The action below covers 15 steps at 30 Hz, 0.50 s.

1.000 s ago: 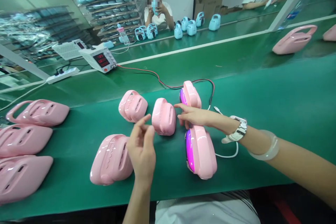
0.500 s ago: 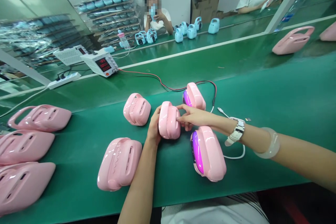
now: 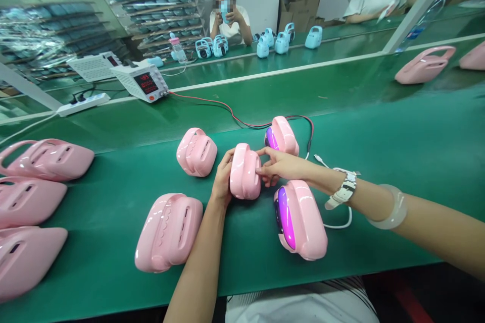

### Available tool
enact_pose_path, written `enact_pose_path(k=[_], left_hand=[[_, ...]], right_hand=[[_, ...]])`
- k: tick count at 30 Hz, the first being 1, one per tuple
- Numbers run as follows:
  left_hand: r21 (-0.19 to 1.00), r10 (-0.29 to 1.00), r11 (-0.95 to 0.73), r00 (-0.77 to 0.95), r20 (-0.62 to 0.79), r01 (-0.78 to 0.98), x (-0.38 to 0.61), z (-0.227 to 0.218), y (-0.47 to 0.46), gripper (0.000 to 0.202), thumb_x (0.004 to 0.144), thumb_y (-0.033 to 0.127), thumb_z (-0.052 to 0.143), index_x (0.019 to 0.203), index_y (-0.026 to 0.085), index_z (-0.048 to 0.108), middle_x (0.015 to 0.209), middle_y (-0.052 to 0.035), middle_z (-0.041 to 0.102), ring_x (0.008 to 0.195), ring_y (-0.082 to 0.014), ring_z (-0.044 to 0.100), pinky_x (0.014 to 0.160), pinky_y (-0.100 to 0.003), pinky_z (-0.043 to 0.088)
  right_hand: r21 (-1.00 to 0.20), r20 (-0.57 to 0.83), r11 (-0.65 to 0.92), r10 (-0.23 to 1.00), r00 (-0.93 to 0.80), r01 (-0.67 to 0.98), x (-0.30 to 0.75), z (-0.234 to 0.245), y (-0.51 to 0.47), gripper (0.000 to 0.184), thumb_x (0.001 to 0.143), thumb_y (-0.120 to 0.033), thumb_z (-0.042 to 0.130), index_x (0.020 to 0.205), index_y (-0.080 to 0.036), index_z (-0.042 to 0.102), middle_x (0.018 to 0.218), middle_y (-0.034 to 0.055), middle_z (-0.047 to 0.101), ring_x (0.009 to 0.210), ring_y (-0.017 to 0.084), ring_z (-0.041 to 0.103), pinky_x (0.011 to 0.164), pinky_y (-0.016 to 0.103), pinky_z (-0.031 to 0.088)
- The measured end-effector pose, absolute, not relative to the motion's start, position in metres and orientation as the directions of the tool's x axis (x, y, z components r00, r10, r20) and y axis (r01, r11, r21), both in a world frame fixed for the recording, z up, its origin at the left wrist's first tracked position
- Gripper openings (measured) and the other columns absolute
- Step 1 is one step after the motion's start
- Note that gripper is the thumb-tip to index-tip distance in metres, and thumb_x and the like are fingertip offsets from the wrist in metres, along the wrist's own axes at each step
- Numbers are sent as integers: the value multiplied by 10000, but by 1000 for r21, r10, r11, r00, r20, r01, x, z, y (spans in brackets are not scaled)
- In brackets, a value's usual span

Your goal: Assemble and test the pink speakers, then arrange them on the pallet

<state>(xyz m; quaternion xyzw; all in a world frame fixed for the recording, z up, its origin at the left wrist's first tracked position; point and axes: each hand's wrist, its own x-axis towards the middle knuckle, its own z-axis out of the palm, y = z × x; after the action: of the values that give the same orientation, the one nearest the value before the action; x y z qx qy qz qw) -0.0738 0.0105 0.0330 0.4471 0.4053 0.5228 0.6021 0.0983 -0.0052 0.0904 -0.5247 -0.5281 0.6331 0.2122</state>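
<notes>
A pink portable speaker [image 3: 245,171] with a top handle is between my two hands above the green table. My left hand [image 3: 223,177] is wrapped round its left side, its fingers partly hidden behind it. On the other side, my right hand [image 3: 273,165] has its index finger at the far top edge and other fingers bent against the slotted panel. Whether anything small is pinched there is hidden. Just right stand two speakers with lit purple fronts, a nearer one [image 3: 301,219] and a farther one [image 3: 284,136]. Left of my hands are two more pink speakers, a small-looking one [image 3: 197,152] and a nearer one [image 3: 169,232].
Several pink speakers [image 3: 34,202] line the left side. A power supply [image 3: 141,82] with red digits feeds a red and black lead [image 3: 227,107]. A white cable [image 3: 339,226] lies by my right forearm. Across the bench a person [image 3: 230,20] holds a light-blue item near blue speakers [image 3: 282,43].
The view has shifted slightly, moving the left-hand speakers toward the frame's edge. My hands stay on the same pink speaker, with little visible finger movement.
</notes>
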Motion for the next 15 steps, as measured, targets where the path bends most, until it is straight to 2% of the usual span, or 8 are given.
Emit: enact_pose_path(k=[5,9,12,15], left_hand=[[947,993,9,111,28,-320,-74,25,10,328,739,425,634,952,176,626,870,-24,653,875,-196,611,751,-278,473],[927,996,7,85,27,-376,-75,22,11,339,710,397,670,964,178,618,925,-25,643,891,-182,598,749,-258,461],[935,999,-18,27,29,-355,-75,22,11,370,652,357,727,957,171,629,951,-29,645,914,-181,593,769,-251,454],[945,1000,-21,-2,21,-328,-76,25,11,450,593,359,768,979,166,638,928,-32,653,884,-187,600,752,-257,452]], right_hand=[[-861,-487,-373,798,-355,345,93,103,-3,396,893,-91,572,1245,-147,399,621,-32,602,582,122,605,522,191,505],[-857,-501,-383,774,-388,344,90,106,3,452,904,-79,537,1322,-130,372,644,-17,604,625,138,620,557,217,525],[-860,-492,-367,781,-386,354,93,108,7,586,918,-56,462,1446,-164,233,688,-7,631,634,138,635,555,213,511],[-872,-397,-230,849,-350,431,94,113,11,675,894,-46,447,1484,-210,164,763,6,655,647,136,638,515,195,473]])
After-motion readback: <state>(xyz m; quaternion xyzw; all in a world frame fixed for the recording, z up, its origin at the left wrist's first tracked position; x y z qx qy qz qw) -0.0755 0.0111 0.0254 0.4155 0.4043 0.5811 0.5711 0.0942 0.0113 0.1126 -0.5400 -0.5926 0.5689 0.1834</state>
